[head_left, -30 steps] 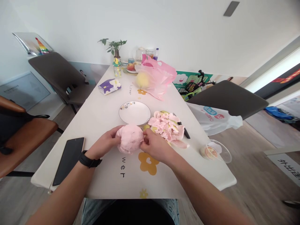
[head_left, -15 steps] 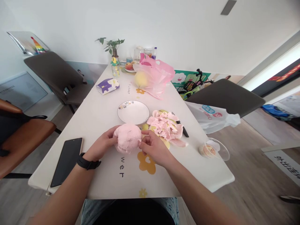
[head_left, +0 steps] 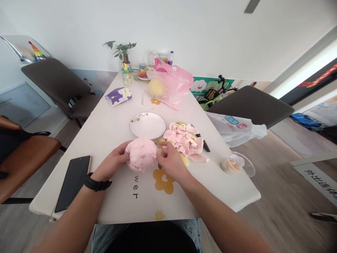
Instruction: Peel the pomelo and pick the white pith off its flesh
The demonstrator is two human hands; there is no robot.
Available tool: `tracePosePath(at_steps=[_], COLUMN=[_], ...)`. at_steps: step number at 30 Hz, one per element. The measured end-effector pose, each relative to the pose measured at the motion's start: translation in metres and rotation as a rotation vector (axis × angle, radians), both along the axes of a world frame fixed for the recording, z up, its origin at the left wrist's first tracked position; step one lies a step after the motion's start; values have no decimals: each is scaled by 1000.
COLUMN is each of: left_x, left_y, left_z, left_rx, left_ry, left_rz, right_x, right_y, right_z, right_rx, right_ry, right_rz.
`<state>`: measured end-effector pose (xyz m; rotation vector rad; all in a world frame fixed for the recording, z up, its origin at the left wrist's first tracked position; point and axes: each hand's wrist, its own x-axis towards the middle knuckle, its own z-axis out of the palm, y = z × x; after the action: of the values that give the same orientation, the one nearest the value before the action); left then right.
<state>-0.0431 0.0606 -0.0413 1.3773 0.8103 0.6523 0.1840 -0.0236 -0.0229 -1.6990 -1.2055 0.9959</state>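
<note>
Left hand (head_left: 116,159) has the peeled pink fruit (head_left: 142,154) gripped just near of the plate (head_left: 147,125), while the right hand (head_left: 171,160) has just curled tighter by its right edge (can't tell if it's pinching anything), so I'd guess pith-picking's ongoing.

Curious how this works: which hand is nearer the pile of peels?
Right. The right hand is beside the pile of peels; the left hand is farther away, on the left side of the peeled pomelo.
</note>
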Motion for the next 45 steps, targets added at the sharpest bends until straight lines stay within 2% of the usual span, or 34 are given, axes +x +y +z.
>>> tracePosePath(at_steps=[5,8,10,12,14,15,18,22,27,32,36,39,42,45], left_x=[-1,-1,-1,-1,-1,0,0,2,3,3,2,2,1,1], left_y=[2,2,1,0,0,0,-1,-1,-1,-1,0,0,0,0], left_z=[-1,-1,0,1,1,1,1,2,4,3,3,3,2,1], left_rx=[-17,-20,-23,-24,-19,-17,-11,7,19,33,51,47,43,46], left_ry=[3,5,2,7,16,18,9,13,4,5,7,9,23,54], left_rz=[-20,-21,-14,-10,-3,-1,5,-4,-14,-6,-1,-7,-17,-9], right_x=[56,85,90,82,61,48,14,-5,0,2,7,25,50,60], right_y=[2,4,5,2,-3,-6,-14,-15,-11,-9,-10,-12,-11,-11], right_z=[0,2,5,8,13,15,21,22,17,15,18,19,18,16], right_rx=[108,235,296,356,429,458,434,373,380,370,374,293,237,358], right_ry=[-272,-606,-832,-924,-850,-752,-561,-522,-512,-463,-544,-608,-670,-685], right_rz=[-127,-82,-2,28,34,97,270,338,336,407,432,446,340,280])
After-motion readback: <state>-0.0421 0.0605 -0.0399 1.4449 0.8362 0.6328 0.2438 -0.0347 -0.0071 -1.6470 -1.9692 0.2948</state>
